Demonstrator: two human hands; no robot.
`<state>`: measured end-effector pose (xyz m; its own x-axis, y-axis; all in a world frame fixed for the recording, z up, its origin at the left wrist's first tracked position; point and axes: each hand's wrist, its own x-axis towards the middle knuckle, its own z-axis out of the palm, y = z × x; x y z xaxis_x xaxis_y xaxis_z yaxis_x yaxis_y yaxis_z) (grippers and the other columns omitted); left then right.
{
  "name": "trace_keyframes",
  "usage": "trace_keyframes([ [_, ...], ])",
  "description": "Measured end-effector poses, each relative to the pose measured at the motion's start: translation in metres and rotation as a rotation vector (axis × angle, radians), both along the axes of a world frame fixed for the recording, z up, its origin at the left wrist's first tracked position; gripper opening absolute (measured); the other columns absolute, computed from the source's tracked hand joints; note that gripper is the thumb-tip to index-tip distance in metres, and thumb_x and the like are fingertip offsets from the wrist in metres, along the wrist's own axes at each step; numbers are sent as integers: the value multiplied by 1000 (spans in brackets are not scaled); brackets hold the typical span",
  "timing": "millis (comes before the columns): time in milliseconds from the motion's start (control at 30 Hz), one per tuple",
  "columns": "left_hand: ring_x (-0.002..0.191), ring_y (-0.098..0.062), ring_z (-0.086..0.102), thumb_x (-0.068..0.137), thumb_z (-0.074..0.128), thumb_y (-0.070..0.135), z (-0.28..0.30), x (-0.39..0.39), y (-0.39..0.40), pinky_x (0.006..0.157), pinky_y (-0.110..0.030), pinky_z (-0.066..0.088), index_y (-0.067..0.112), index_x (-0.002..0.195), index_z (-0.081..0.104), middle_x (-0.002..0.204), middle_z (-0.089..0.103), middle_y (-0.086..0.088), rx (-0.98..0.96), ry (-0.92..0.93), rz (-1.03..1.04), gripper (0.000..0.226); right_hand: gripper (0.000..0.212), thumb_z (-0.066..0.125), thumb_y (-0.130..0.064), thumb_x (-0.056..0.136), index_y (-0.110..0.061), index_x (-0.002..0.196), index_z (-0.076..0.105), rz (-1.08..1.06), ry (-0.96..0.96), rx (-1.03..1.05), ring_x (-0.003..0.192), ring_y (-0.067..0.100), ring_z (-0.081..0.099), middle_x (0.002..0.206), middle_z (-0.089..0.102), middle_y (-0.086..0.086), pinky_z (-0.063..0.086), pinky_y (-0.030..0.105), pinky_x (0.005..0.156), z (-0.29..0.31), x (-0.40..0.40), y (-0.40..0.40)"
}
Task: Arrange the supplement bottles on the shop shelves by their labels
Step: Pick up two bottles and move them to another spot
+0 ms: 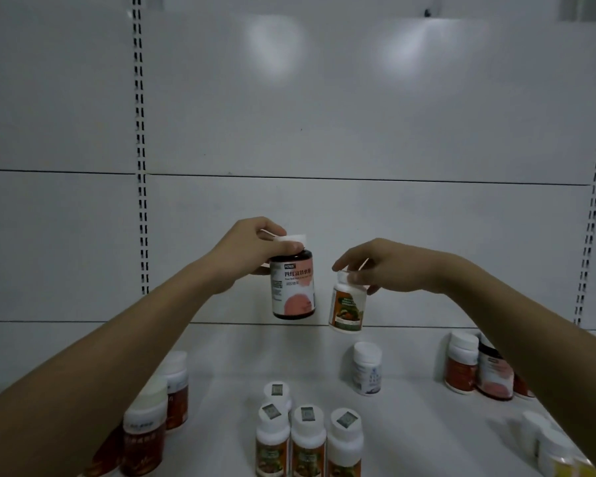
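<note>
My left hand (255,246) grips the white cap of a dark bottle with a pink and white label (292,287), held in the air above the shelf (410,407). My right hand (389,266) pinches the cap of a white bottle with an orange and green label (347,309), also lifted clear of the shelf and slightly tilted. The two held bottles hang side by side, a small gap between them.
Several orange-green labelled white bottles (308,442) stand grouped at the front centre. A white bottle with a blue label (367,368) stands alone behind them. Red-labelled bottles (152,432) sit at the left, red and pink ones (475,366) at the right, pale ones (547,445) at the front right.
</note>
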<state>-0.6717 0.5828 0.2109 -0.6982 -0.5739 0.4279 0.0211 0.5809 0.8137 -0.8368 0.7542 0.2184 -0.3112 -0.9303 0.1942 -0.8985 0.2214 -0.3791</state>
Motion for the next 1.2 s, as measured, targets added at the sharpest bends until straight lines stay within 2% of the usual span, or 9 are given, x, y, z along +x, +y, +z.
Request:
trace_keyframes([
  [133,93,-20,69,82,76,27,-3,10,-2,69,-27,56,13,111,60,111,66,-7,13,6,-5,36,27,50,-31,100,-16,120,60,-14,62,55,74,12,61,108,64,4,54,23,64,-7,6,-7],
  [233,93,-19,69,81,78,26,-7,16,-4,67,-25,55,13,111,61,111,66,-7,27,3,-5,37,28,52,-37,98,-15,116,59,-31,85,96,65,13,61,106,67,7,54,25,63,-13,6,-12],
  [367,95,-21,69,81,78,25,-14,24,-6,71,-28,56,12,112,61,111,67,-7,49,-10,-6,38,25,57,-28,97,-13,117,57,-40,55,132,73,19,69,114,65,8,60,31,70,-27,7,-21],
  [533,96,-22,68,82,77,24,-21,30,-7,76,-31,57,12,112,61,112,67,-8,63,-19,-12,37,26,65,-15,91,-18,117,65,-1,-18,220,81,25,73,120,59,7,62,32,75,-55,16,-37],
  [633,96,-21,68,82,76,23,-24,33,-8,77,-30,57,12,112,61,111,67,-8,62,-24,-12,36,28,70,-19,88,-18,116,66,2,-36,266,69,19,70,118,62,8,61,28,71,-74,23,-49],
  [867,94,-20,68,83,76,22,-32,40,-10,72,-26,56,12,113,61,110,67,-6,74,-41,-12,35,42,75,-28,84,-9,120,64,-41,-81,329,71,19,70,105,71,10,62,30,72,-109,22,-68],
  [1000,97,-20,68,84,75,23,-36,42,-12,77,-29,57,12,114,61,110,67,-6,75,-60,-11,35,40,74,-26,85,-8,119,64,-10,-132,360,71,16,69,107,70,12,60,26,70,-116,24,-67],
  [1200,98,-21,67,83,75,25,-41,40,-12,82,-34,58,13,115,60,113,66,-6,68,-78,-4,37,40,74,-24,86,-9,122,62,22,-201,395,73,15,67,113,68,13,60,27,77,-126,27,-65],
])
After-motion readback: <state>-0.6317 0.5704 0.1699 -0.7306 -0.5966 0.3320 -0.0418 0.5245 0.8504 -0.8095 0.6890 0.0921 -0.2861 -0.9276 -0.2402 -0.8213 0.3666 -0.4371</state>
